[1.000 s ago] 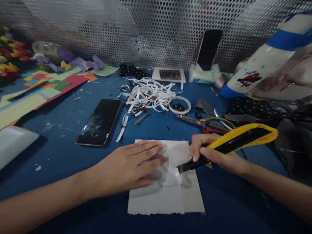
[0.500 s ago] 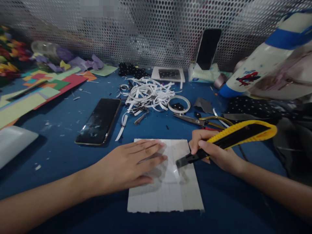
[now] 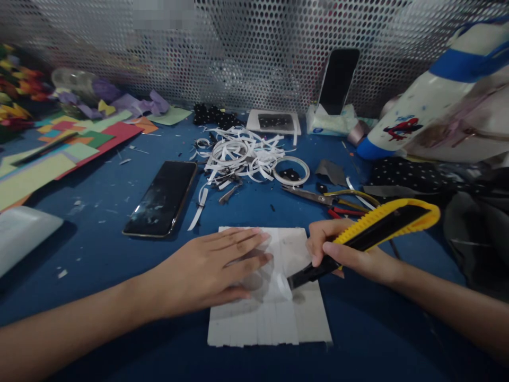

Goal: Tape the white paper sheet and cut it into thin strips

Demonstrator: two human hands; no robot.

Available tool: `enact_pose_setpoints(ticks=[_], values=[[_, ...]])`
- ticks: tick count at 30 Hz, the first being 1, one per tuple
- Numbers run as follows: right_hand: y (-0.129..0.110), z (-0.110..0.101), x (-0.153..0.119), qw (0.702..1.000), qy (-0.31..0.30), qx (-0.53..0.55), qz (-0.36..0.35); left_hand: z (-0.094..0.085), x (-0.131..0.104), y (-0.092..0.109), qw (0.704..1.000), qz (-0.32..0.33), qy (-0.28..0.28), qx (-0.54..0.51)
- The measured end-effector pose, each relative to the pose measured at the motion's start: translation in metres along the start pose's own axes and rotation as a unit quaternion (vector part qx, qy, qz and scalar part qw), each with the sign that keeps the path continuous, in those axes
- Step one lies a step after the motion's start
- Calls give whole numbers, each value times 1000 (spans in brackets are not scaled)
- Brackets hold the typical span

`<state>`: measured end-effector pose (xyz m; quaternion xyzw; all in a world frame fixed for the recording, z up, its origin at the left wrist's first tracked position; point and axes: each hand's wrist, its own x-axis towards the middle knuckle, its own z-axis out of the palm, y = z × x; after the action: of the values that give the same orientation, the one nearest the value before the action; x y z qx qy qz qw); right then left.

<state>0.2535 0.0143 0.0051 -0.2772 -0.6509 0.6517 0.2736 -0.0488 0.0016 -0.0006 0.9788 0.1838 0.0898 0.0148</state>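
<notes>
My left hand [image 3: 222,268] lies flat with fingers spread on the left part of a white board [image 3: 274,323] covered with strips of tape. A yellow and black utility knife [image 3: 382,228] is gripped in my right hand [image 3: 350,252], over the board's right side. The knife's dark tip meets a small lifted, curling white strip [image 3: 283,286] near the middle of the board. The blade itself is too small to make out.
Behind the board lie a phone [image 3: 163,199], a heap of white paper strips [image 3: 242,154], a tape roll [image 3: 291,171] and scissors [image 3: 308,195]. Coloured papers [image 3: 79,148] are at left. A white and blue bottle [image 3: 417,106] and a propped phone [image 3: 339,79] stand at the back right.
My right hand has drawn the knife a little toward me, its tip now lower on the board. The lifted white strip curls more. My left hand has stayed put.
</notes>
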Motion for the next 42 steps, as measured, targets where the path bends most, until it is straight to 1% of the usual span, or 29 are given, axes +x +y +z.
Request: enact_pose_setpoints(ticks=[5, 9, 14, 23, 32, 42], values=[[-2, 2, 0, 1000, -12, 15, 12, 0, -1, 0, 1000, 3, -3, -6], [-2, 2, -1, 1000, -15, 1, 10, 0, 0, 0, 1000, 1, -4, -6], [-4, 4, -3, 999, -35, -35, 11, 0, 1, 0, 1000, -5, -3, -11], [-4, 5, -3, 996, -65, -54, 21, 0, 1, 0, 1000, -1, 2, -1], [-8, 8, -3, 993, -87, -77, 12, -2, 1, 0, 1000, 2, 6, -1], [-12, 15, -3, 993, -109, -52, -12, -3, 2, 0, 1000, 9, 3, -6]])
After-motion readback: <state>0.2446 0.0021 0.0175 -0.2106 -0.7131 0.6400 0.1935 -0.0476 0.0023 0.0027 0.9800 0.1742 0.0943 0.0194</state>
